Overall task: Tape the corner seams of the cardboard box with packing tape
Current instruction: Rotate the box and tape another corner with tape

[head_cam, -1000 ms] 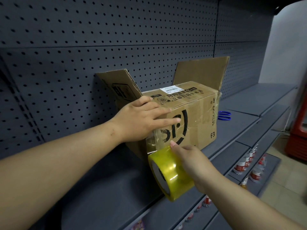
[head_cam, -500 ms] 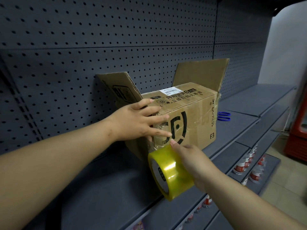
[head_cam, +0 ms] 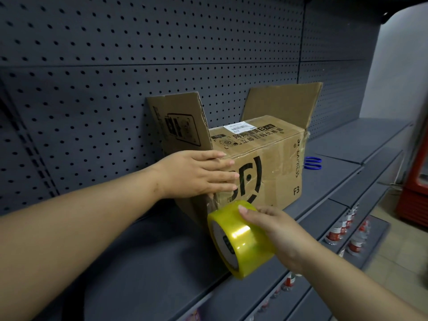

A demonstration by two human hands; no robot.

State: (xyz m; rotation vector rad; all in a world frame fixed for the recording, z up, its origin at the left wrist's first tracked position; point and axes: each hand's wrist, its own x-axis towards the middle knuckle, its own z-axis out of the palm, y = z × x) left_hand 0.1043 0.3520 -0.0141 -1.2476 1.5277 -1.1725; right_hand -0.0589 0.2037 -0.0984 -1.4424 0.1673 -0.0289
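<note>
Under left fingers [head_cam: 223, 175], cardboard box [head_cam: 273, 144] corner

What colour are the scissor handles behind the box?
Blue. The scissors lie on the shelf behind the cardboard box, seen in the head view.

Back wall: dark grey pegboard [head_cam: 139, 66], panels perforated in regular rows, with a dark grey metal shelf [head_cam: 139, 262] below it running right in stepped sections. Blue scissors [head_cam: 311, 163] lie on that shelf, only the 2 handle loops showing and the blades hidden. On a lower tier [head_cam: 379, 228] to the right stand small bottles [head_cam: 335, 232] with red-and-white labels, count unclear. Farther right a red cabinet [head_cam: 416, 181] stands on the pale floor [head_cam: 412, 262], with a white wall [head_cam: 403, 66] above it.
</note>
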